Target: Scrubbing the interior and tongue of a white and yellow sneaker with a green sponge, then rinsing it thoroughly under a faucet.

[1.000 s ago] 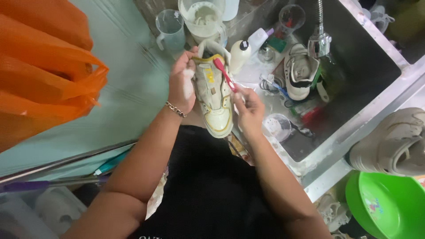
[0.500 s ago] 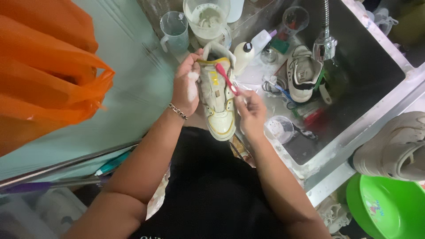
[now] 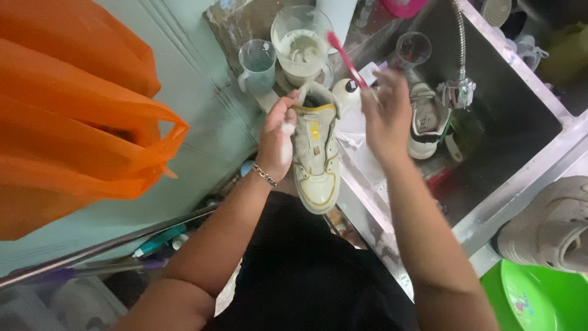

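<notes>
Lifted off the sneaker (image 3: 315,153) gripped by the left hand (image 3: 278,138), the right hand (image 3: 386,113) pinches a toothbrush (image 3: 346,58).

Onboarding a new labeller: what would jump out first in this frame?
The big orange plastic bag fills the upper left. At centre, the left hand grips a cream high-top sneaker with yellow trim over the edge of the steel sink, while the right hand lifts a pink toothbrush clear of it. A bright green plastic basin sits at lower right.
</notes>
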